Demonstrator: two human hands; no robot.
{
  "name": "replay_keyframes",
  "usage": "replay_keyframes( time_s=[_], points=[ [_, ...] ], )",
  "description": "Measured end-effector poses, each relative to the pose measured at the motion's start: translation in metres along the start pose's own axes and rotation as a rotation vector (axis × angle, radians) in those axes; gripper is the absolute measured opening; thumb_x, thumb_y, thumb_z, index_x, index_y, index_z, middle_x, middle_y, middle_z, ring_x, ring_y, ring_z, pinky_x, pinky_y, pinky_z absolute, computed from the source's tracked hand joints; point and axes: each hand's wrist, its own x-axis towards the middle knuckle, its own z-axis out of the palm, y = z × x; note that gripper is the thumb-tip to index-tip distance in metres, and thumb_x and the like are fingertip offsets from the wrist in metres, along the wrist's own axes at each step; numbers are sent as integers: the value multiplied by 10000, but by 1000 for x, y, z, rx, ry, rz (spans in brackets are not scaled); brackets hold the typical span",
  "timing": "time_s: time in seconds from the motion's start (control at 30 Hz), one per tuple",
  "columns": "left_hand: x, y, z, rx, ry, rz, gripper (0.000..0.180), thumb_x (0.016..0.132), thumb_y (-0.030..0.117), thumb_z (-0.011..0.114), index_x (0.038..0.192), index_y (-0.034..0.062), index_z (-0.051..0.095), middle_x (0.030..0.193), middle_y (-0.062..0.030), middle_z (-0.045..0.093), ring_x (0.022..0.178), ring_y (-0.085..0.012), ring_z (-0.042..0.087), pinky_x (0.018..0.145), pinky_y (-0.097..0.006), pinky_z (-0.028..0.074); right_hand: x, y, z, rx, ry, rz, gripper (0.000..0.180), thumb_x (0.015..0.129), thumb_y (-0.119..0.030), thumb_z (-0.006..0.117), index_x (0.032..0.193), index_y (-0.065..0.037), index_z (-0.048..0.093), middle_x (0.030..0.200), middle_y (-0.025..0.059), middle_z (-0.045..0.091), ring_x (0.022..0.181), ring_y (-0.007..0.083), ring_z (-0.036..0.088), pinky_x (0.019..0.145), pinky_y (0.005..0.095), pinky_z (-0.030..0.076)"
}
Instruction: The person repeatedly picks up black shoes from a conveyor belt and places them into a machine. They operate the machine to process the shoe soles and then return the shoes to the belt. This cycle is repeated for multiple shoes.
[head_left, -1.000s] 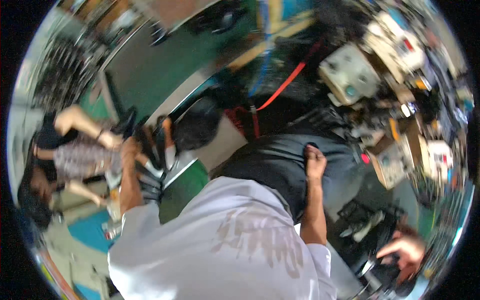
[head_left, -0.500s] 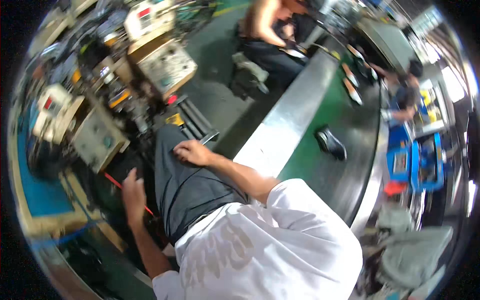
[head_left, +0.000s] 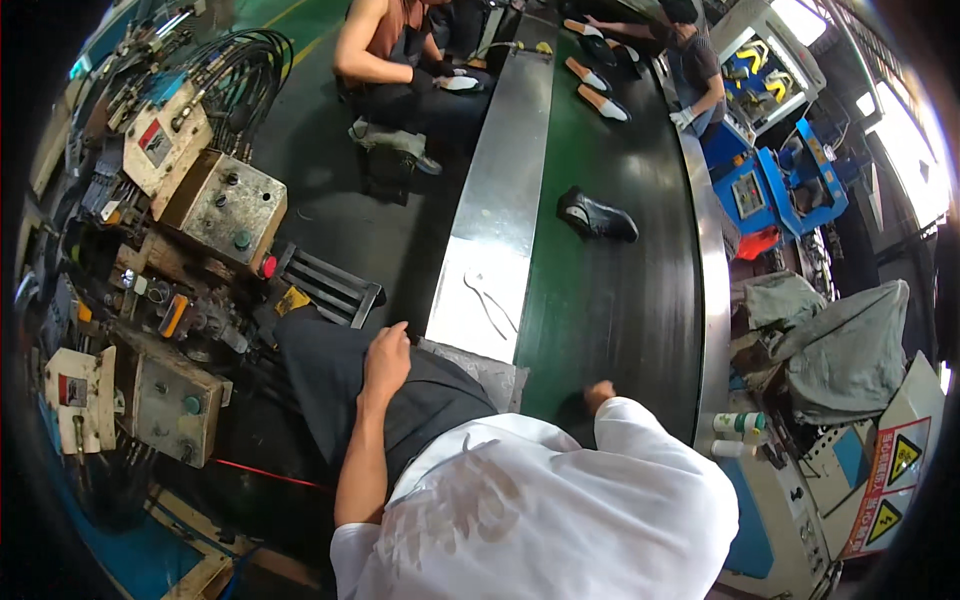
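Observation:
My left hand rests over my dark trousers, loosely curled with nothing visible in it. Beyond the white sleeve, only a small part of my right hand shows, reaching over the green and black belt. Its fingers look closed beside a blurred dark shape, which I cannot make out. Metal pincers lie on the shiny ledge ahead of my lap. Farther along the belt sits a black shoe, apart from both hands.
Worn machines with control boxes crowd the left side. Ahead, a seated person holds a shoe. Several shoes lie on the far belt, with another person across it. Bottles and covered equipment stand right.
The view has turned and grown sharper. My right hand has moved from my thigh out over the belt. My left hand has come from beside the machines onto my lap.

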Motion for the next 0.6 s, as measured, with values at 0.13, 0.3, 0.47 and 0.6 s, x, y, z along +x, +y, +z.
replay_keyframes(
  time_s=[0.13, 0.3, 0.47, 0.6],
  points=[
    [-6, 0, -19, 56, -19, -1, 257, 1021, 67, 604, 1225, -37, 720, 1158, -242, 723, 1070, -439, 688, 932, -485, 551, -117, -128, -32, -190, 32, 361, 309, 922, -359, 698, 1035, -72, 709, 987, 174, 646, 857, 377, 657, 681, 527, 533],
    [-2, 12, -13, 87, -67, -5, 247, 1019, 61, 609, 1213, -42, 723, 1151, -229, 725, 1070, -435, 688, 933, -481, 548, -23, -153, -66, 128, -398, 1156, 323, 1050, -236, 559, 1320, -109, 681, 1356, 224, 649, 1307, 443, 584, 1027, 571, 554],
    [5, 12, -3, 85, -124, -31, 247, 1023, 67, 605, 1209, -44, 722, 1146, -228, 722, 1060, -437, 682, 931, -484, 543, 144, -51, -72, 560, -168, 410, 548, 917, -309, 714, 1320, 42, 594, 1276, 323, 658, 1250, 482, 633, 1094, 532, 516],
    [6, 13, -3, 167, -116, -96, 245, 1018, 67, 609, 1205, -45, 721, 1141, -223, 718, 1053, -436, 680, 932, -475, 544, 325, -37, -114, 671, -94, 198, 751, 897, -283, 764, 1476, 110, 492, 1403, 339, 622, 1298, 499, 596, 1122, 525, 490]
  ],
)
